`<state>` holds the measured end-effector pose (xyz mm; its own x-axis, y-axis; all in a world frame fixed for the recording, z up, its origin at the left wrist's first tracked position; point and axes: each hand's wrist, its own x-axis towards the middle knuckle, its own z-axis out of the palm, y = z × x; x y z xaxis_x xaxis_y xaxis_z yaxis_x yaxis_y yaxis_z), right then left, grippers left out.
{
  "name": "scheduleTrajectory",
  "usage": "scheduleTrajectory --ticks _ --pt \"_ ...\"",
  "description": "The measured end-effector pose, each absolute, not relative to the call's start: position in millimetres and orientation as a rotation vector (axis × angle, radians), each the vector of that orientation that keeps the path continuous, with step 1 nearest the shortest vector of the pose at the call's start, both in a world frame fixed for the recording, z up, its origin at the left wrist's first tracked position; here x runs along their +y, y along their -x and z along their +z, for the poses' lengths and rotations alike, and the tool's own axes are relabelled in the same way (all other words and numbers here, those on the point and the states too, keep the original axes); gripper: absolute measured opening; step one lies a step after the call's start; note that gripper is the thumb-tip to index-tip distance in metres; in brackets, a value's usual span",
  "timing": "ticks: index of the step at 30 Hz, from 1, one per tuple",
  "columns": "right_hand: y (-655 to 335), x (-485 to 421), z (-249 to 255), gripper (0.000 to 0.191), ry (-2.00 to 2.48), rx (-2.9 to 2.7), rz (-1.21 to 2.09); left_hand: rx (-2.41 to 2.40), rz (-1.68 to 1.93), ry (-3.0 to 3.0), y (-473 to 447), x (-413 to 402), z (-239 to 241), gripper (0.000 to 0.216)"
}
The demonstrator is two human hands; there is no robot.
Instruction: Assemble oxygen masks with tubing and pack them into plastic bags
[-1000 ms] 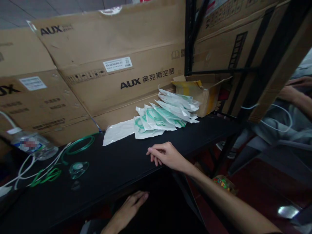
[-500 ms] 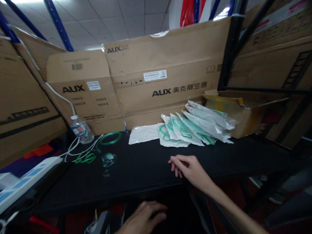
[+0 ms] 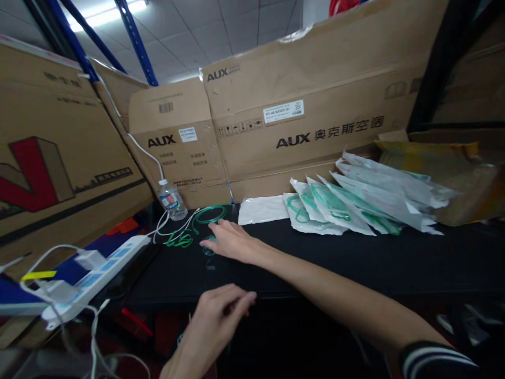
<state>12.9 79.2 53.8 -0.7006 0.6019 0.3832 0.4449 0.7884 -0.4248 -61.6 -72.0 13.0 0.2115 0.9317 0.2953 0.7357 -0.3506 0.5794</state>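
My right hand (image 3: 229, 241) reaches over the black table, thumb and fingers apart, above a clear greenish oxygen mask (image 3: 209, 251). The hand covers part of the mask, and whether it touches it I cannot tell. Behind the fingers lies a coil of green tubing (image 3: 211, 215). A green elastic strap (image 3: 180, 239) is bunched to the left. A small clear piece (image 3: 210, 265) lies in front of the mask. My left hand (image 3: 215, 318) hovers at the table's front edge, its fingers loosely bent with a gap to the thumb, and nothing shows in it.
White pouches with green tubing (image 3: 335, 208) fan out at the right, before an open cardboard box (image 3: 465, 184). A flat white pouch (image 3: 263, 210) lies behind. At left are a plastic bottle (image 3: 173, 201), white cables and a power strip (image 3: 98, 279). Cardboard panels (image 3: 252, 152) wall the back.
My right hand has moved left from in front of the pouches to the mask, its fingers opening. My left hand has risen toward the table edge. The view has swung left.
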Motion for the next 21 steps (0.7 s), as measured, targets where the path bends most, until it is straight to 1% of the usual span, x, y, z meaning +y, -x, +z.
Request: scheduleTrajectory --ticks 1,4,7,10,13,15,18,21 --pt "-2.2 79.8 49.8 0.049 0.81 -2.485 0.429 1.65 0.977 -2.192 75.6 -71.1 14.1 0.035" --pt "13.1 80.8 40.1 0.037 0.84 -2.519 0.477 1.903 1.148 -2.217 116.4 -65.0 12.2 0.03" --pt "-0.6 82.0 37.1 0.032 0.822 -2.487 0.525 1.97 1.095 -2.294 145.6 -51.5 2.1 0.039" --pt "-41.0 79.0 38.1 0.032 0.793 -2.411 0.582 1.942 1.016 -2.349 157.9 -36.6 -7.6 0.037" --pt "-95.8 67.6 35.5 0.03 0.799 -2.326 0.633 1.915 1.003 -2.332 153.4 -27.1 -8.3 0.039" --pt "-130.2 56.7 29.9 0.028 0.829 -2.265 0.685 1.853 1.032 -2.302 142.1 -23.9 -3.9 0.036" --pt "-166.1 42.5 17.9 0.027 0.812 -2.056 0.917 1.708 1.076 -2.235 116.6 -20.1 5.8 0.029" --pt "-181.1 35.7 8.2 0.028 0.855 -1.952 1.016 1.557 1.085 -2.227 90.0 -13.9 13.5 0.026"
